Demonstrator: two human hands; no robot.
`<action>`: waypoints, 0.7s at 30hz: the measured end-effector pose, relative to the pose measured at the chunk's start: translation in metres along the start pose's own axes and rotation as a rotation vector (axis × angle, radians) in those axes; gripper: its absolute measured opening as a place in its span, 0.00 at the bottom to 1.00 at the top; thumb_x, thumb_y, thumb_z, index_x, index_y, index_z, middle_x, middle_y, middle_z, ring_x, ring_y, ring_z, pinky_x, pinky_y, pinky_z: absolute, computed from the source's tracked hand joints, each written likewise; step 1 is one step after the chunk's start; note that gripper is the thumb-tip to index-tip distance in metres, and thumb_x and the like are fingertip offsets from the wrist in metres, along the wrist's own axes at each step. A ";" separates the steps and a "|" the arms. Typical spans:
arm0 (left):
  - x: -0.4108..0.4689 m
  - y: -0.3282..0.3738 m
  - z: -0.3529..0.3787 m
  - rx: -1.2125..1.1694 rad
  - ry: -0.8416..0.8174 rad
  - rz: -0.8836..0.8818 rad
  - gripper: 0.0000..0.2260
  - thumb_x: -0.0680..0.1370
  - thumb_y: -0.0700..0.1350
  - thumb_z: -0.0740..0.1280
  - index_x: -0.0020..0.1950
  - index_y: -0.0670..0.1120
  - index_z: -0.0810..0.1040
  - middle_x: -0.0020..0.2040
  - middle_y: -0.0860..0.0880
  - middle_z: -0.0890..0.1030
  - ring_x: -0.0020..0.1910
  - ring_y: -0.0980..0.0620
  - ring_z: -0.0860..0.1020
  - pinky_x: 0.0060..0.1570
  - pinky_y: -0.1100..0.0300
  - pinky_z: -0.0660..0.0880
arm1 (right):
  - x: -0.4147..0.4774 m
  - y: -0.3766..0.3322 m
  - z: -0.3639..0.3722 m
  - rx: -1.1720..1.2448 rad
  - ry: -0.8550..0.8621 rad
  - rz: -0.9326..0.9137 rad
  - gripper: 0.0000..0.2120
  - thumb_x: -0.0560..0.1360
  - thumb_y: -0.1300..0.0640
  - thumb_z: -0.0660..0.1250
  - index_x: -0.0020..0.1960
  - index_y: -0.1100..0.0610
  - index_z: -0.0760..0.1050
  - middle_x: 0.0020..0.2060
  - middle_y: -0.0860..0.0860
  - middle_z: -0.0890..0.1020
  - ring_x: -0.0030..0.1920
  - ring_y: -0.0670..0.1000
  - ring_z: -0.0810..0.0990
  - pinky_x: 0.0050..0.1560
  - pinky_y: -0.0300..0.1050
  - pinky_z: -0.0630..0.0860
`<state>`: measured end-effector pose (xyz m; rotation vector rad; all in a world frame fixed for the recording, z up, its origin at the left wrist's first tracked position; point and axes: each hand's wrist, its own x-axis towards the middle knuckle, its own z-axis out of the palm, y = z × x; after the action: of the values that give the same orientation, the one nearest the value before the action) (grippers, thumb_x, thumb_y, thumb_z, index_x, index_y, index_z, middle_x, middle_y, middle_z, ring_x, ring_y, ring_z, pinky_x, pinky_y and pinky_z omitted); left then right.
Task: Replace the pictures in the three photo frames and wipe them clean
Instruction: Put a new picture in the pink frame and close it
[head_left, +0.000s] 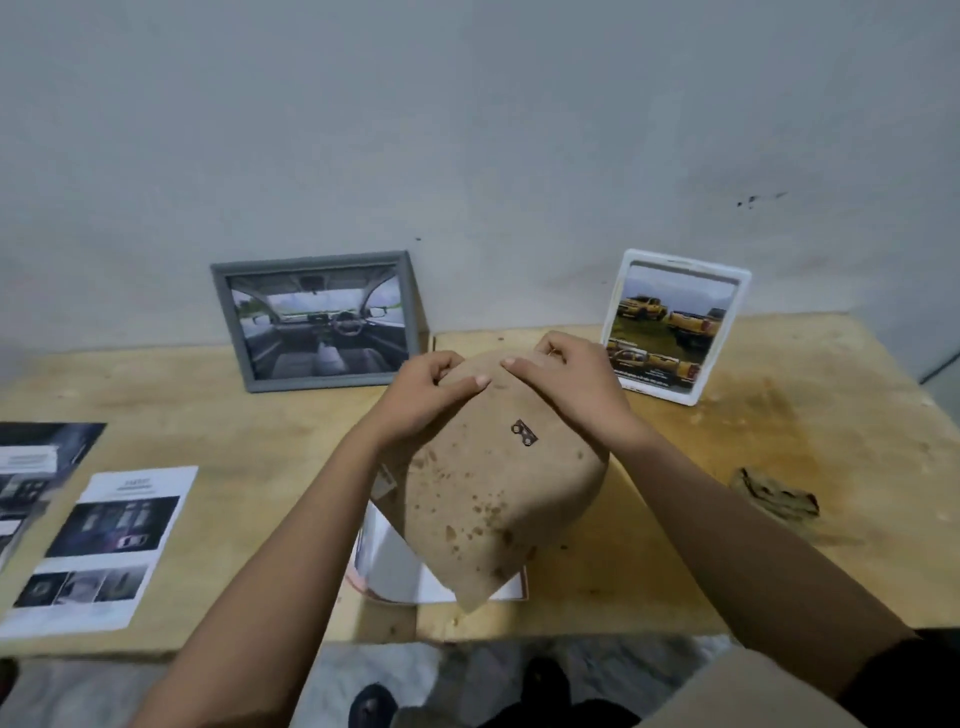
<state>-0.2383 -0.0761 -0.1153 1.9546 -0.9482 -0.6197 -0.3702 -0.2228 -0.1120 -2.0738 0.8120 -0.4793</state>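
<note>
Backing board (493, 483) tilted, left fingers (441, 366) and right fingers (558, 345) gripping its far edge

Backing board (483, 483): brown fibreboard, matt, slightly rough, dark blotches + specks. Small hanger plate (524, 433) on it: dull metal. Grey frame (311, 262), far left: matt moulding, wood or plastic can't tell; pane w/ soft sheen. White frame (685, 261), far right: smooth plastic, semi-gloss. Desk (260, 467): pale plywood, unvarnished, matt, scuffed, brownish stains on right. Printed sheets (111, 540), near left: thin paper, light sheen. Cloth (776, 493), right: crumpled, dull, grubby. Wall (467, 130): matt paint, few dark marks.
</note>
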 end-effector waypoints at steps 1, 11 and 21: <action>-0.008 -0.005 -0.004 -0.067 0.067 -0.015 0.10 0.74 0.51 0.70 0.42 0.44 0.77 0.35 0.53 0.76 0.34 0.58 0.73 0.36 0.63 0.70 | 0.000 -0.006 0.005 -0.008 0.028 0.007 0.21 0.65 0.35 0.68 0.35 0.54 0.73 0.31 0.48 0.77 0.36 0.49 0.77 0.36 0.47 0.71; -0.053 -0.061 -0.006 -0.763 0.913 -0.388 0.06 0.80 0.46 0.61 0.49 0.44 0.70 0.47 0.45 0.78 0.46 0.47 0.77 0.42 0.57 0.75 | -0.022 0.017 0.047 0.279 -0.211 0.319 0.28 0.70 0.48 0.73 0.64 0.56 0.66 0.53 0.50 0.76 0.45 0.48 0.77 0.37 0.38 0.74; -0.119 -0.104 0.049 -1.015 0.774 -0.568 0.26 0.78 0.36 0.64 0.73 0.49 0.58 0.63 0.44 0.73 0.58 0.43 0.76 0.47 0.51 0.78 | -0.052 0.070 0.069 0.549 -0.317 0.648 0.16 0.74 0.69 0.64 0.59 0.61 0.65 0.32 0.57 0.75 0.30 0.52 0.73 0.31 0.46 0.72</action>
<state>-0.3037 0.0322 -0.2221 1.2767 0.3955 -0.4352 -0.3932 -0.1785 -0.2115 -1.2456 0.9669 0.0000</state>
